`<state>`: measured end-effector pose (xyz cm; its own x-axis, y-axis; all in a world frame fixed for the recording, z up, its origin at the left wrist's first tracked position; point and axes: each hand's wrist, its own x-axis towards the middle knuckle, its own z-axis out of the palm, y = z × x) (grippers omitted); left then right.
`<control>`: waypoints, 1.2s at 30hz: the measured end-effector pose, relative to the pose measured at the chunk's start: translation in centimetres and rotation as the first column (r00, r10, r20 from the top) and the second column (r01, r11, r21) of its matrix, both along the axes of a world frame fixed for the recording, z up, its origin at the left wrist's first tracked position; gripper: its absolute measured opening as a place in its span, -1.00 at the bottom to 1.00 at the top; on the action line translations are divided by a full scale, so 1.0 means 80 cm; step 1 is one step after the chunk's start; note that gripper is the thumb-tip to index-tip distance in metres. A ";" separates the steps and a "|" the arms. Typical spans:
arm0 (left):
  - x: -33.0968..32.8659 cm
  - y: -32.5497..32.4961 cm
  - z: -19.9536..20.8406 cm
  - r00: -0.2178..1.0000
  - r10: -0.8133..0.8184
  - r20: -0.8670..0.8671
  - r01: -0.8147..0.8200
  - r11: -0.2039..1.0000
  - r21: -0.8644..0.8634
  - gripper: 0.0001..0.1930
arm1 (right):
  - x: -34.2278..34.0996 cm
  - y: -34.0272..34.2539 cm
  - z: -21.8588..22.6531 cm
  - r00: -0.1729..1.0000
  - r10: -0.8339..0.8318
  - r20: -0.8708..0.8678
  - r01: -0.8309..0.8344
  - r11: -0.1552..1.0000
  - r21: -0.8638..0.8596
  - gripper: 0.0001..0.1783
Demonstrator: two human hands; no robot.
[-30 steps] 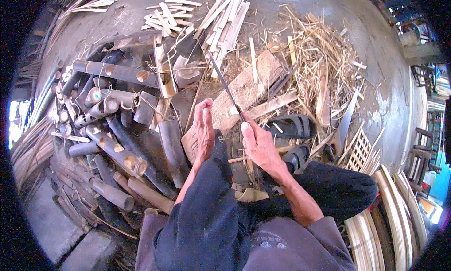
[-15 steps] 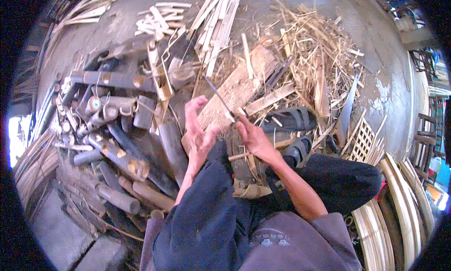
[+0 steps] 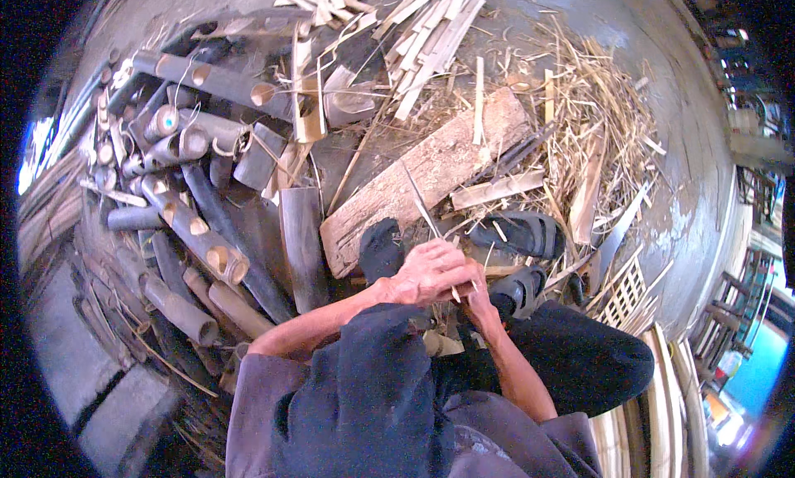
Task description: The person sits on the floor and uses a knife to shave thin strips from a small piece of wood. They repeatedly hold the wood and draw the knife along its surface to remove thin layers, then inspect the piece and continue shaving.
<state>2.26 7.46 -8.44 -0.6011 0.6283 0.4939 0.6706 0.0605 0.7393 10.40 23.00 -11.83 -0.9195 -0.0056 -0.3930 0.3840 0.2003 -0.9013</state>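
Observation:
My left hand (image 3: 426, 272) and my right hand (image 3: 474, 289) are together above my lap, the left lying across the right with its fingers curled. A narrow knife blade (image 3: 424, 203) points up and away from them. My right hand is closed on the knife's grip, which is mostly hidden. A small pale tip (image 3: 455, 294) shows beneath the fingers; whether it belongs to the handle or to a sliver I cannot tell. What my left hand grips is hidden. Beyond them lies a rough wooden plank (image 3: 414, 176) with a bamboo strip (image 3: 479, 105) across it.
Dark bamboo tubes (image 3: 199, 238) are piled at left. Split pale strips (image 3: 435, 31) lie at the far side, and a heap of shavings (image 3: 600, 105) at far right. A saw blade (image 3: 621, 221) and a woven lattice piece (image 3: 623, 300) lie right of my sandalled foot (image 3: 517, 234).
My left hand was open and apart from the right; it has come over and closed against it. Both hands moved nearer my body, the knife with them. The view has shifted.

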 end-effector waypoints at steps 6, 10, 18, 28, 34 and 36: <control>0.009 0.009 -0.023 0.992 -0.128 -0.010 0.127 0.989 -0.074 -0.54 | -0.005 -0.008 0.034 0.985 0.033 -0.167 -0.019 0.996 0.087 -0.48; 0.006 0.016 -0.025 0.989 -0.149 -0.003 0.148 0.986 -0.079 -0.60 | -0.003 -0.004 0.034 0.990 0.042 -0.138 -0.029 0.995 0.094 -0.50; 0.002 0.020 -0.026 0.979 -0.204 -0.027 0.201 0.975 -0.090 -0.63 | -0.007 -0.003 0.030 0.998 0.042 -0.054 -0.035 0.992 0.117 -0.53; 0.016 0.024 -0.038 0.998 0.028 -0.057 -0.026 0.999 0.048 -0.74 | -0.058 -0.025 -0.028 0.949 0.114 0.295 -0.162 0.976 0.143 -0.57; -0.021 -0.004 -0.007 0.968 0.157 0.195 -0.200 0.955 0.219 -0.79 | -0.066 -0.016 -0.040 0.920 0.136 0.368 -0.203 0.967 0.152 -0.60; -0.046 -0.021 -0.004 0.868 0.476 0.141 -0.490 0.867 0.089 -0.88 | -0.071 -0.008 -0.048 0.886 0.170 0.431 -0.269 0.946 0.180 -0.61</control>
